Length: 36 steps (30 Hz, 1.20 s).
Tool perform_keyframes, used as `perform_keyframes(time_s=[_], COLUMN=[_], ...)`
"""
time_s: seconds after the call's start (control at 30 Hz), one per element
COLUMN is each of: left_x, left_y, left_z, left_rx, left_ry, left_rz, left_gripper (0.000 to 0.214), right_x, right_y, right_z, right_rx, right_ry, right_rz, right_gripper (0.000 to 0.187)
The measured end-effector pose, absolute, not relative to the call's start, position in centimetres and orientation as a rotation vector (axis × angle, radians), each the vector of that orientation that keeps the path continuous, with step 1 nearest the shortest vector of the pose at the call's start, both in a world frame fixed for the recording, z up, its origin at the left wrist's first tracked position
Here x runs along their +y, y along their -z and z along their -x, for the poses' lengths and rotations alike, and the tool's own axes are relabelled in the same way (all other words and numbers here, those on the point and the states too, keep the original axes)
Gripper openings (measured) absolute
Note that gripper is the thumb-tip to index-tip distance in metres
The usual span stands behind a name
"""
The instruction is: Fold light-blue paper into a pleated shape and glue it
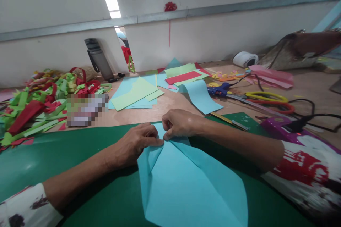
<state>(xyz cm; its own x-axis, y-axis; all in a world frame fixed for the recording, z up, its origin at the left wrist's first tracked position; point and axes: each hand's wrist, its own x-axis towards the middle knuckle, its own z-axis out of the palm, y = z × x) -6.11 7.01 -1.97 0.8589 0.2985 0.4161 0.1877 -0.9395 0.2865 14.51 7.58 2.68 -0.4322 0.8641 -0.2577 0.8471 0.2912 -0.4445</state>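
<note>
A large light-blue sheet of paper (186, 188) lies over the green mat in front of me, its two sides folded inward towards a narrow far end. My left hand (133, 143) pinches the left fold near that end, with thumb and fingers closed on the paper. Just to the right, my right hand (181, 124) has its fingers curled and pressed together on the far tip of the same sheet. The fingertips of both hands almost meet. Part of the far tip is hidden beneath the hands.
Left: a heap of red and green paper scraps (39, 103) and a grey bottle (99, 58). Ahead: blue and green sheets (135, 94). Right: a blue glue gun (220, 90), scissors (266, 97), a cutter (230, 121), a purple power strip (279, 127), white roll (245, 58) and bag (301, 48).
</note>
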Motion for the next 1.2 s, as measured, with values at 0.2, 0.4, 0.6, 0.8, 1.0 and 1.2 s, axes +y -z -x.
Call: perform_keyframes(time_s=[0.2, 0.4, 0.6, 0.8, 1.0, 1.2], left_x=[7.3, 7.0, 6.7, 7.2, 7.4, 6.1], left_y=[2.1, 1.5, 0.9, 0.9, 0.8, -0.3], left_z=[6.1, 6.6, 6.7, 6.6, 6.9, 7.6], left_rx=[0.244, 0.154, 0.04, -0.031, -0.019, 0.302], left_ry=[-0.73, -0.715, -0.674, -0.66, -0.552, -0.406], left_rz=[-2.792, -2.875, -2.715, -2.594, -2.512, -2.418], left_gripper=[0.015, 0.01, 0.014, 0.016, 0.021, 0.033], right_x=[7.5, 7.4, 7.4, 7.4, 7.4, 7.4], right_y=[-2.7, -3.0, -2.8, -2.8, -2.9, -2.9], right_z=[-14.3, -14.4, -14.5, -14.4, -14.5, -14.4], right_rx=[-2.541, -2.568, -2.583, -2.596, -2.588, -2.572], right_ry=[-0.781, -0.777, -0.746, -0.744, -0.762, -0.754], right_rz=[1.647, 1.625, 1.609, 1.601, 1.601, 1.61], right_gripper=[0.021, 0.021, 0.02, 0.02, 0.019, 0.022])
